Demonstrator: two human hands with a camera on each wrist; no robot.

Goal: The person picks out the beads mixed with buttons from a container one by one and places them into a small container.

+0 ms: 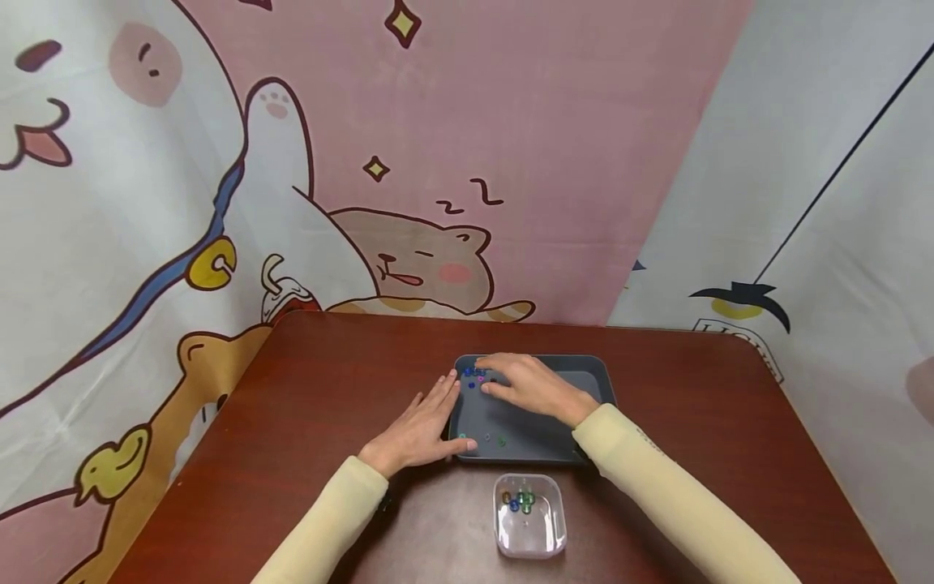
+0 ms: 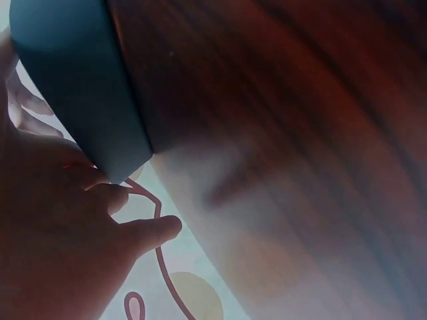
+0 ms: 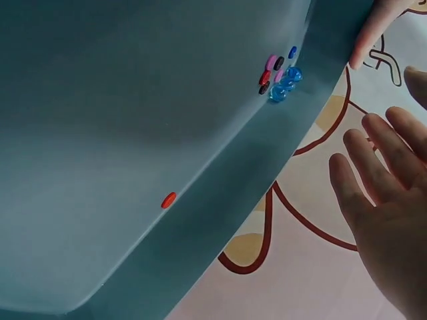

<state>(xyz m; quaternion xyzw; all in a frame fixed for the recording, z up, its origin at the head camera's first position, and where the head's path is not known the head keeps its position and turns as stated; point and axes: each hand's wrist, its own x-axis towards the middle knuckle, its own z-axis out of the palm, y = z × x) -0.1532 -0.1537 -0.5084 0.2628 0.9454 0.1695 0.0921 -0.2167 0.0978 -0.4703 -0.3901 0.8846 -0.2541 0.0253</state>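
Observation:
A dark grey tray [image 1: 533, 426] lies on the table. My left hand [image 1: 416, 430] rests along its left side, fingers stretched toward the far left corner and thumb over the near rim. In the left wrist view that hand [image 2: 60, 227] is beside the tray's wall [image 2: 87, 93]. My right hand [image 1: 531, 385] hovers over the tray's far left part, fingers extended and slightly bent, holding nothing. In the right wrist view, blue round beads [image 3: 287, 83] cluster in a corner with small pink, red and black pieces [image 3: 265, 77]. My right hand [image 3: 393, 180] shows spread fingers there.
A clear square plastic container [image 1: 530, 535] with several green, blue and amber beads [image 1: 521, 499] stands nearer than the tray. A few small pieces [image 1: 501, 441] lie along the tray's near side. One orange-red piece [image 3: 169, 200] lies by a wall. A printed curtain [image 1: 547, 162] hangs behind the table.

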